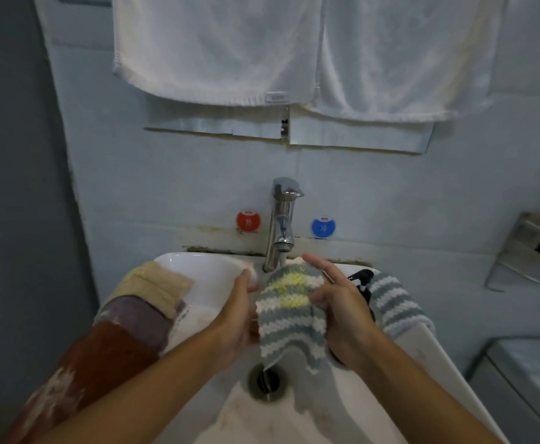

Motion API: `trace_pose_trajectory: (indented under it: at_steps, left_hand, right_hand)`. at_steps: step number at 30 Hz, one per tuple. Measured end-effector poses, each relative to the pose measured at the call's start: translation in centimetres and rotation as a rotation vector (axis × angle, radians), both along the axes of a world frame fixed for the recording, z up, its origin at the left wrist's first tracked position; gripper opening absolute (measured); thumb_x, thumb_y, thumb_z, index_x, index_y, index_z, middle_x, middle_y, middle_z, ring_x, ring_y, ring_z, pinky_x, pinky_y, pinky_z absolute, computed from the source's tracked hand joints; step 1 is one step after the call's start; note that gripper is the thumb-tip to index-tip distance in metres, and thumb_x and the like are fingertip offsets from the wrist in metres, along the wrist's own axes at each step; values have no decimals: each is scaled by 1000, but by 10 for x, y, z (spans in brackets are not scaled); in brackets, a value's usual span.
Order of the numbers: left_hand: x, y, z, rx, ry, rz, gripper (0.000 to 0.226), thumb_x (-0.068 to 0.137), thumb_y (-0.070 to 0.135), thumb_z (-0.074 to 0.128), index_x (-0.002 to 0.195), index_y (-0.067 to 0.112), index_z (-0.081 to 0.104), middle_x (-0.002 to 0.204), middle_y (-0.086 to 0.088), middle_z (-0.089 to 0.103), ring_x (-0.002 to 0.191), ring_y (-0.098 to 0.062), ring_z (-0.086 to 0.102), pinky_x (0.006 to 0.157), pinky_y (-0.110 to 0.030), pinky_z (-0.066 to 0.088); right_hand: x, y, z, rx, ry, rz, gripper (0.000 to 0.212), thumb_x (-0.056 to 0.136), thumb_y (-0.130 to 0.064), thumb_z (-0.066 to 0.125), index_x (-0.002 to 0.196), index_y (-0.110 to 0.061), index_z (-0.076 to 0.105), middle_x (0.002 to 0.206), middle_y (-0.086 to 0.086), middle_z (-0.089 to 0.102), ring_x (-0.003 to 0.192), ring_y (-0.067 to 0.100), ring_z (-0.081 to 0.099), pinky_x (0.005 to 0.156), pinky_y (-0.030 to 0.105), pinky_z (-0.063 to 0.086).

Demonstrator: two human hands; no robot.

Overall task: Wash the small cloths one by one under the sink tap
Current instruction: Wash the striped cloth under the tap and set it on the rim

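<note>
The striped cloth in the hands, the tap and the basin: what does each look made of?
Striped cloth: knitted or crocheted yarn, matte, with visible chunky stitches in grey, white and yellow bands. Tap: metal, seemingly chrome-plated, given its bright mirror-like reflections. Basin: probably glazed ceramic, being smooth, white and slightly glossy, though plastic cannot be ruled out.

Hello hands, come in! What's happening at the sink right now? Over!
Both hands, left and right, grip striped knitted cloth below tap. More cloths wait on rim. Nothing blocking.
</note>
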State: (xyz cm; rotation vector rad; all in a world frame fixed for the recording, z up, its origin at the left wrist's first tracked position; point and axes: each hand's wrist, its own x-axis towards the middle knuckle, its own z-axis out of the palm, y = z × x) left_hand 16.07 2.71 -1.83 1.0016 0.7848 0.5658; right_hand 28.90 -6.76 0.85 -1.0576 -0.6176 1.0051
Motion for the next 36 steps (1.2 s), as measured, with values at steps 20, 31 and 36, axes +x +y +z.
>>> trace_pose_trajectory:
  at_steps: [20, 31, 36]
  left_hand:
    - [3, -18, 8, 181, -383, -47, 39, 99, 42, 42, 137, 45, 43, 122, -2, 68, 107, -28, 68, 91, -46, 54]
    - [1, -20, 10, 141, -379, -153, 32, 102, 28, 41, 125, 37, 61, 116, -10, 71, 105, -29, 69, 81, -39, 58]
    - [-5, -12, 10, 163, -337, -72, 36, 106, 20, 33, 126, 23, 62, 114, -14, 71, 105, -32, 68, 86, -43, 55]
  right_hand:
    - [0, 1, -4, 25, 243, 3, 67, 65, 20, 35, 113, -12, 69, 119, 25, 66, 107, 44, 65, 76, 48, 59]
    - [-4, 2, -5, -54, 195, 37, 63, 73, 20, 31, 117, -10, 64, 125, 27, 59, 113, 46, 61, 83, 50, 57]
    - [-10, 4, -2, -142, -160, -111, 48, 84, 12, 35, 105, -17, 68, 115, 23, 63, 103, 40, 65, 82, 54, 59]
